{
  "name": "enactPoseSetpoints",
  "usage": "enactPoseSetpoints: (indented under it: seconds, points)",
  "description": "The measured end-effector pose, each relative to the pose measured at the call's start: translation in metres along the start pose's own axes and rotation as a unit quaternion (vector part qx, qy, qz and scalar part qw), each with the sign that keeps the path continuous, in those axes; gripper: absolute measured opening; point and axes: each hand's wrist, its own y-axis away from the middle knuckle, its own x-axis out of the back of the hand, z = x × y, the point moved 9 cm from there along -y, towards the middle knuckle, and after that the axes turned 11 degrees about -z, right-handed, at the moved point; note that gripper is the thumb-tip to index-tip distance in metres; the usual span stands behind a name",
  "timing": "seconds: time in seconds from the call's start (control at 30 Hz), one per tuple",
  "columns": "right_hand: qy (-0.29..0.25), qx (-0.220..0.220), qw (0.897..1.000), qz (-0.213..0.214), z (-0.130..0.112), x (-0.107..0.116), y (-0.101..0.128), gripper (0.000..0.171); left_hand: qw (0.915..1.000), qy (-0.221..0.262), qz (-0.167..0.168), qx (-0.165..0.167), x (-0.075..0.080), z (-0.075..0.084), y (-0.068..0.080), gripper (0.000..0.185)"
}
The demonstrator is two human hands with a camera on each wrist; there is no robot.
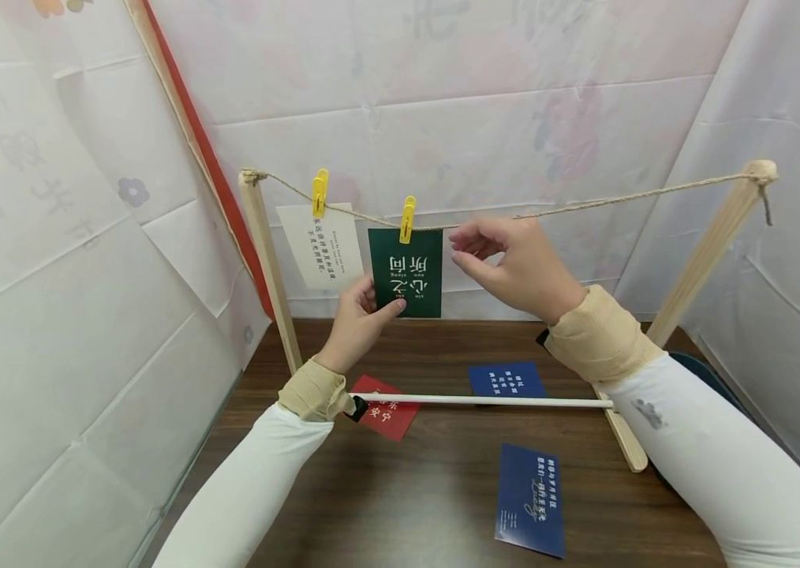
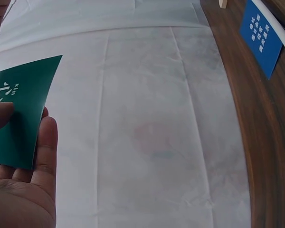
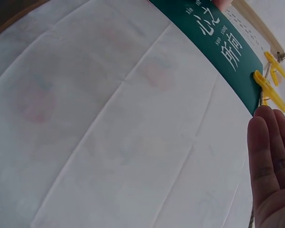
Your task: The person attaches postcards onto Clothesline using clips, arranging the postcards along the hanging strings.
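1. A green card point(image 1: 405, 273) hangs from a twine line point(image 1: 585, 205) strung between two wooden posts, pinned at its top edge by a yellow peg point(image 1: 407, 218). It hangs with its print upside down.

2. The left hand point(image 1: 360, 319) pinches the card's lower left corner between thumb and fingers, apparently to keep it from swinging on the slack line.

3. The right hand point(image 1: 514, 264) hovers just right of the peg with fingers loosely curled and thumb apart, holding nothing. It touches neither peg nor card, and sits close under the twine.

4. A white card point(image 1: 322, 246) hangs left of the green one under a second yellow peg point(image 1: 319, 192), beside the left post point(image 1: 268, 268).

5. The rack stands toward the bench's point(image 1: 442, 489) far edge, its white base rod point(image 1: 485, 401) running between the posts' feet.

6. A red card point(image 1: 389, 410) lies partly under the rod near the bench's left edge. One blue card point(image 1: 506, 379) lies just behind the rod, and another blue card point(image 1: 531, 498) nearer the front edge.

7. White sheeting point(image 1: 73, 300) walls in the bench on three sides.
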Motion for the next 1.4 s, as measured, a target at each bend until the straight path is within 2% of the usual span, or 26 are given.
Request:
enactPoseSetpoints:
  seconds: [0.23, 0.57, 0.8, 1.13, 1.4]
  points:
    - [-0.02, -0.007, 1.0, 0.008, 0.011, -0.004, 0.015, 0.012, 0.9997, 0.02, -0.005, 0.015, -0.003, -0.011, 0.005, 0.036]
    - [-0.023, -0.046, 0.999, -0.001, 0.032, -0.01, 0.036, 0.018, 0.9981, 0.051, -0.014, 0.031, -0.008, -0.022, 0.012, 0.035]
    - [-0.033, -0.072, 0.997, -0.001, 0.044, -0.013, 0.052, 0.017, 0.9971, 0.04, -0.017, 0.062, -0.011, -0.036, 0.02, 0.035]
    - [-0.031, -0.087, 0.996, 0.001, 0.065, -0.019, 0.072, 0.018, 0.9974, 0.038, -0.023, 0.057, -0.011, -0.042, 0.027, 0.025]
    - [-0.031, -0.099, 0.995, 0.003, 0.078, -0.022, 0.088, 0.022, 0.9963, 0.017, -0.029, 0.079, -0.014, -0.05, 0.035, 0.024]
